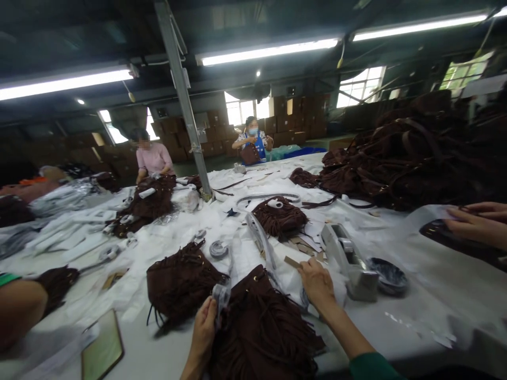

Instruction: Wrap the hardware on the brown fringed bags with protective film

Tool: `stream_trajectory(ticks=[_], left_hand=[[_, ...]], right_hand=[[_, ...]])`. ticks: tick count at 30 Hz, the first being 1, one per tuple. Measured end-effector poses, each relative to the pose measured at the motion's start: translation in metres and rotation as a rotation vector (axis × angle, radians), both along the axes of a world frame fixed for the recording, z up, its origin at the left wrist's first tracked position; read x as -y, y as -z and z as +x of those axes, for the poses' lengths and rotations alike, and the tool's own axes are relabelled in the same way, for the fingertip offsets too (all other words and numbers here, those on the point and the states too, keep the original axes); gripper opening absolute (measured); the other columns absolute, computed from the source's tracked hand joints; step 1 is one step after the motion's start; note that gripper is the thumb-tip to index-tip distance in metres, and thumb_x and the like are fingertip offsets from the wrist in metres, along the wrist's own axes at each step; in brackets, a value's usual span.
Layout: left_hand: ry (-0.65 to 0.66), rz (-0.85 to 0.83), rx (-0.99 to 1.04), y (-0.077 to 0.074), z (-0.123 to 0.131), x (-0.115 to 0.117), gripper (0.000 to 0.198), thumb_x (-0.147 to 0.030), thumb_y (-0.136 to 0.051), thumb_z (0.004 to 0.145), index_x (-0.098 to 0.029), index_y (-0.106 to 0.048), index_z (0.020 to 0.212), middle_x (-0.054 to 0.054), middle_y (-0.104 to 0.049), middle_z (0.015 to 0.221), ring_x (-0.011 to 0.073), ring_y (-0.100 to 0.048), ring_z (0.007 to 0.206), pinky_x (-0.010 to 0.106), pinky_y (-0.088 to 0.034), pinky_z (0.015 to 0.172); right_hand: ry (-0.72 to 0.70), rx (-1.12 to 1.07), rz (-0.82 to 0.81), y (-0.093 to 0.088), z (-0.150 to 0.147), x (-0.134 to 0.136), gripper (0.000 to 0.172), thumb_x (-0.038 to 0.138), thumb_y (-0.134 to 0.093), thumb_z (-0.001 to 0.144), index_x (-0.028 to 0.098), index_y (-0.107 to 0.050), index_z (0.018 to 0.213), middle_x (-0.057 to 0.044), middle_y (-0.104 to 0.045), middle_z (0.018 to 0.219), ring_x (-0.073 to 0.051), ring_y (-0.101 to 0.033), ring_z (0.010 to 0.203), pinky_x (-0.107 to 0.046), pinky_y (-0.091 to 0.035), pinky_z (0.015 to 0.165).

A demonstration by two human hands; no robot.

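In the head view, a dark brown fringed bag (257, 332) lies on the table right in front of me. My left hand (204, 324) is at its left edge, fingers closed on a grey plastic-wrapped strap (222, 296). To the right of the bag, my right hand (318, 282) pinches a small brown strip of card (292, 262) between thumb and fingers. A second fringed bag (184, 282) sits just left of the first, and another bag (279, 215) lies farther back. Beside my right hand stands a grey tape dispenser (348, 261).
A phone (103, 345) lies at the front left. A black round dish (390, 277) stands right of the dispenser. Brown bags are heaped (396, 158) at the back right. A metal post (186, 100) rises from the table. Co-workers' hands (477, 224) and an arm (19, 309) flank me.
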State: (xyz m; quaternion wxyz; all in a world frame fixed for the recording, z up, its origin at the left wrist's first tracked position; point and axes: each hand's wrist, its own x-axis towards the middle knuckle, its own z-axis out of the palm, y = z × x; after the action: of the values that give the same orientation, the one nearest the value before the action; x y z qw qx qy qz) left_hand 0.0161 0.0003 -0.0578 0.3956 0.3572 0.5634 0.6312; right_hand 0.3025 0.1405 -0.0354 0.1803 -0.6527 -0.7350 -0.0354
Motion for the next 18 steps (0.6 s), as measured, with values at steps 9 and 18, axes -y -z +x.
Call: stream_trajectory(ticks=[9,18], left_hand=[[0.056,0.056,0.257,0.007,-0.012,-0.002,0.045,-0.057,-0.069,0.069,-0.013,-0.061,0.073,0.0,-0.062,0.061,0.0023,-0.035,0.039,0.016,-0.024,0.04],[0.045,0.057,0.256,0.009,-0.014,0.0,0.045,-0.057,-0.067,0.07,-0.013,-0.061,0.077,-0.001,-0.061,0.058,0.0022,-0.033,0.037,0.016,-0.02,0.037]], right_hand=[[-0.263,-0.605,-0.125,-0.041,-0.058,0.065,0.021,0.019,-0.043,0.089,0.022,-0.061,0.099,0.0,-0.069,0.081,-0.016,-0.064,0.074,-0.023,-0.041,0.064],[-0.6,-0.123,-0.051,-0.05,-0.134,0.105,0.022,0.016,-0.043,0.092,0.02,-0.063,0.086,-0.003,-0.067,0.076,-0.015,-0.063,0.069,-0.022,-0.038,0.059]])
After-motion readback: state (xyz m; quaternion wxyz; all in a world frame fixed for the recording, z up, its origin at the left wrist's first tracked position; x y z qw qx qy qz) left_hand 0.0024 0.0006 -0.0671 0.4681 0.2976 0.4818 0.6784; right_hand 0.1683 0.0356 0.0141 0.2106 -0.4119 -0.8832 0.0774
